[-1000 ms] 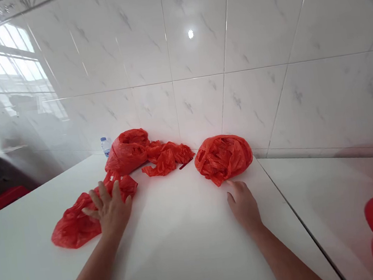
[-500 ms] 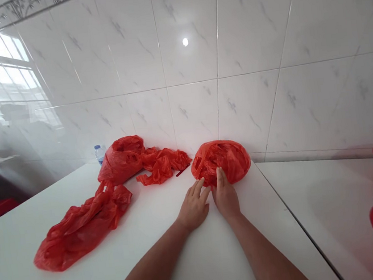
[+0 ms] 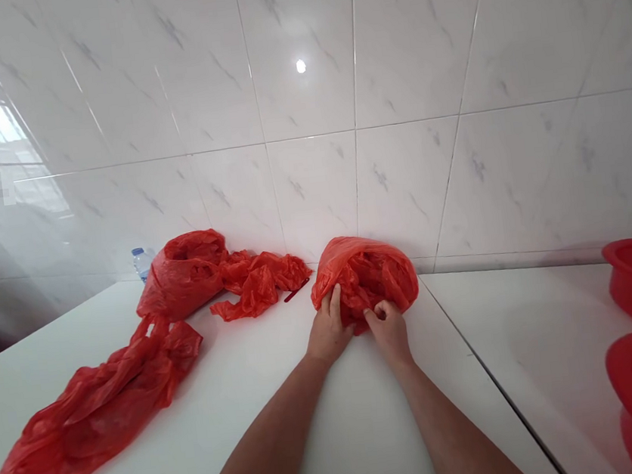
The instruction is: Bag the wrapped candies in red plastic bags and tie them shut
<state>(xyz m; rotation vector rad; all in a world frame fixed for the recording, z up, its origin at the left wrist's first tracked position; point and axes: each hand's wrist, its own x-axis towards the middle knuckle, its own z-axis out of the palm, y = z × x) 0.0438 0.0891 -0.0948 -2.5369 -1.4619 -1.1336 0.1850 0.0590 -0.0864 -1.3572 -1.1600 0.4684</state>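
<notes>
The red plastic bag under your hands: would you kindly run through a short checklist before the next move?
1. Left hand on the red plastic bag: ok, fingers pressed against it.
2. Right hand has a grip on it: ok, fingers curled into a fold.
3. Bag smoothed flat: not ok, it is bunched and crumpled.
4. Bag's opening located: cannot tell among the folds.
5. Crumpled red bags to its left kept apart from it: ok, a gap shows.

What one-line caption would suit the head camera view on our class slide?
Left hand and right hand grip a crumpled red plastic bag on a white table.
</notes>
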